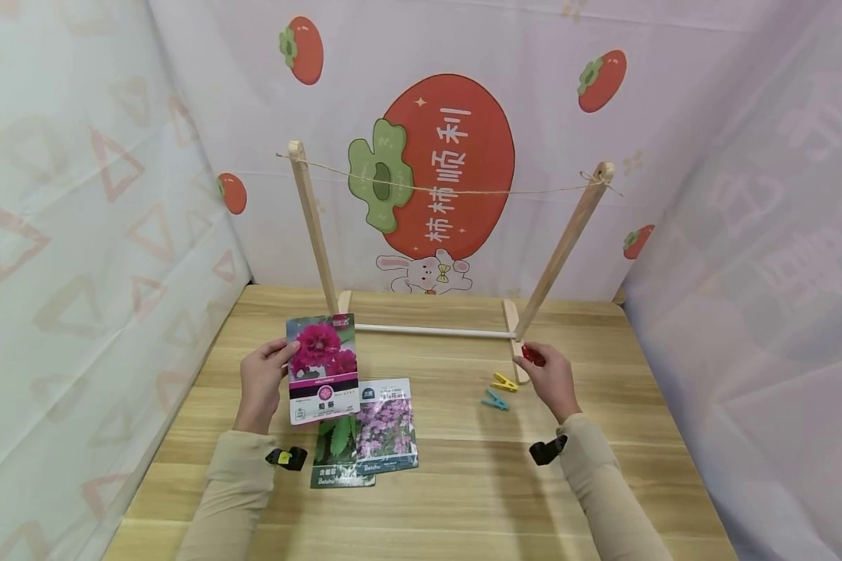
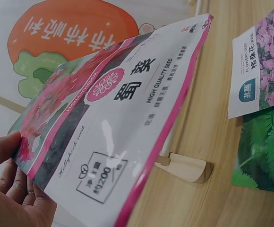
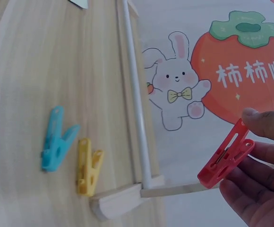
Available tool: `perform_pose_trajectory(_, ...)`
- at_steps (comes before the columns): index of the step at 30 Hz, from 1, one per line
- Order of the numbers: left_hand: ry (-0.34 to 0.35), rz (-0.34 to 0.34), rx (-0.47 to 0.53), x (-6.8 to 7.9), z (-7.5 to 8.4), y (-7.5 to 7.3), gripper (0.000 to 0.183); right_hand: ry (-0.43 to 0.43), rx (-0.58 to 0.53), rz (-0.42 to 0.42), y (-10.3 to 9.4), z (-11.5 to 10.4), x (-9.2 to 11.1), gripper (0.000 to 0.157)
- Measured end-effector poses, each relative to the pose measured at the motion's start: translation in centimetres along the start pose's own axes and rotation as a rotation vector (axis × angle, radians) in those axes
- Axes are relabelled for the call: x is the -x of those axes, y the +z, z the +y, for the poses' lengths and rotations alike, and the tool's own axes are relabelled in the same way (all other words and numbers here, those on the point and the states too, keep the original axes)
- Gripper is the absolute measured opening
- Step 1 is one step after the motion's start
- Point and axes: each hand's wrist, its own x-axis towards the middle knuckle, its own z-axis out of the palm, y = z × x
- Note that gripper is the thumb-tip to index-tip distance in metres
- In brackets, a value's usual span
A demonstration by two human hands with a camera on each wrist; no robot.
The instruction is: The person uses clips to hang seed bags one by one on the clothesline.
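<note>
My left hand (image 1: 261,383) pinches a hollyhock seed packet (image 1: 323,370) by its left side, thumb across the front; pink flowers show on it. The packet is raised over two other seed packets on the table, one with pale purple flowers (image 1: 387,428) and one with green leaves (image 1: 335,446), partly covered. In the right wrist view a red clothespin (image 3: 226,153) sits between the thumb and fingers of my right hand (image 3: 264,175). Near that hand, a yellow clothespin (image 1: 504,382) and a blue clothespin (image 1: 494,400) lie on the table.
A wooden frame stands at the back, with a left post (image 1: 313,226), a right post (image 1: 564,249) and a white crossbar (image 1: 428,331) low between them. A thin string (image 1: 449,191) runs between the post tops. Printed cloth walls (image 1: 533,47) surround the wooden table (image 1: 449,506).
</note>
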Motion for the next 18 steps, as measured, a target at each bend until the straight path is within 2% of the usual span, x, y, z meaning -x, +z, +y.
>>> perform_pose_trajectory(7, 0.007, 0.003, 0.024, -0.2, 0.4, 0.4, 0.029, -0.038, -0.054, 0.003, -0.8, -1.3, -1.4, 0.035)
perform_pose_trajectory(13, 0.013, -0.008, 0.03, -0.1, 1.0, 0.5, 0.028, 0.018, -0.151, -0.024, -1.3, -2.2, -2.1, 0.036)
perform_pose_trajectory(18, 0.022, -0.015, 0.08, -0.3, 1.5, 0.3, 0.026, 0.034, -0.209, -0.018, -1.6, -3.1, -2.6, 0.036)
